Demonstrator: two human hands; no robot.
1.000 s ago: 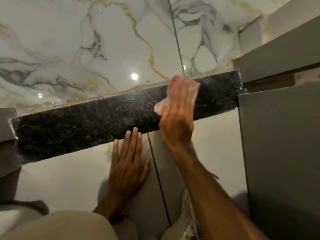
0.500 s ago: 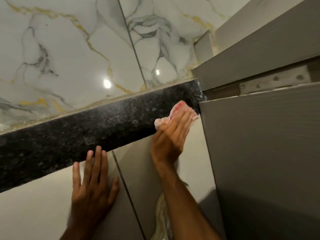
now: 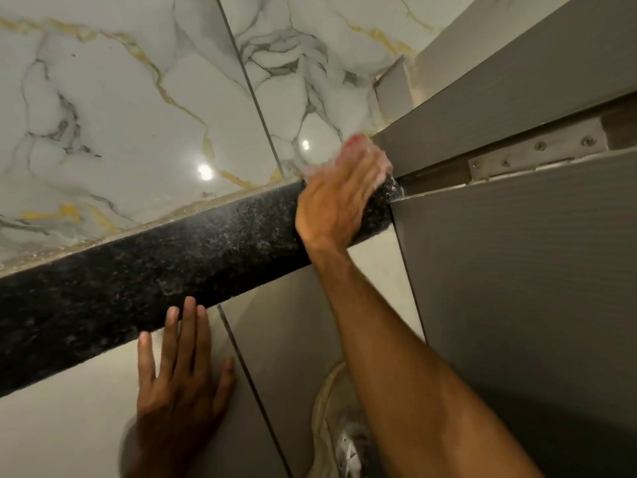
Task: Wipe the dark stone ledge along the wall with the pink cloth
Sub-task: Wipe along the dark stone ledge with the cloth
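Note:
A dark speckled stone ledge (image 3: pixel 179 270) runs across the wall from lower left to upper right, below white marble tile with gold veins. My right hand (image 3: pixel 339 198) lies on the ledge's right end, pressing the pink cloth (image 3: pixel 355 150) against its back edge next to a grey door frame. Most of the cloth is hidden under my fingers and blurred. My left hand (image 3: pixel 181 391) rests flat, fingers spread, on the pale tile just below the ledge, its fingertips touching the ledge's lower edge.
A grey door (image 3: pixel 517 288) with a metal hinge plate (image 3: pixel 537 150) closes off the right side, right beside the ledge's end. A white shoe (image 3: pixel 339 432) shows below, between my arm and the tile. A dark grout line (image 3: pixel 248 374) runs down the lower tile.
My right hand has slid with the cloth from the ledge's front edge up onto its top at the right end, by the door frame. The view has shifted; my left hand stays flat on the tile.

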